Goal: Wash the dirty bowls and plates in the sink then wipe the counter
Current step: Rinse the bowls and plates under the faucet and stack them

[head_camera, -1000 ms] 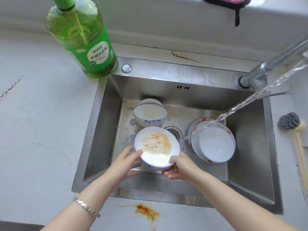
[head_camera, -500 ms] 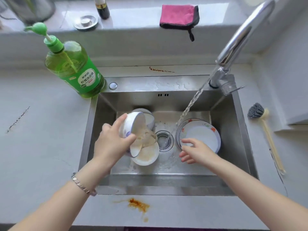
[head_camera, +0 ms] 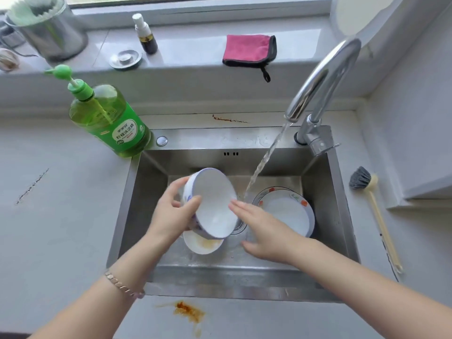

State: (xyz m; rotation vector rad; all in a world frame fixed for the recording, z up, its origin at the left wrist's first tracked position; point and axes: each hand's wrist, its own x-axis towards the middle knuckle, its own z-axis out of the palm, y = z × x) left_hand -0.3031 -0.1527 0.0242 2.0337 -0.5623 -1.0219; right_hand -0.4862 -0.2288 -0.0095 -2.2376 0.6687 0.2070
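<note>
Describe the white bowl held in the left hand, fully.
The white glazed bowl, ceramic by its look, has a blue rim line and blue marks on its outer wall. Its inside looks clean. It is tipped on its side, mouth toward the camera, over the steel sink. The left hand grips its rim, thumb inside; the right hand touches its right edge with straight fingers. Below it lies a brown-stained white bowl; contact cannot be told.

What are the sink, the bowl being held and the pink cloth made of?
The sink looks like brushed stainless steel, judging by its grey, softly reflective walls. The bowl is probably glazed ceramic, glossy white with blue marks outside; melamine can't be ruled out. The cloth is soft, fuzzy fabric, likely microfibre, with dark edging.
</note>
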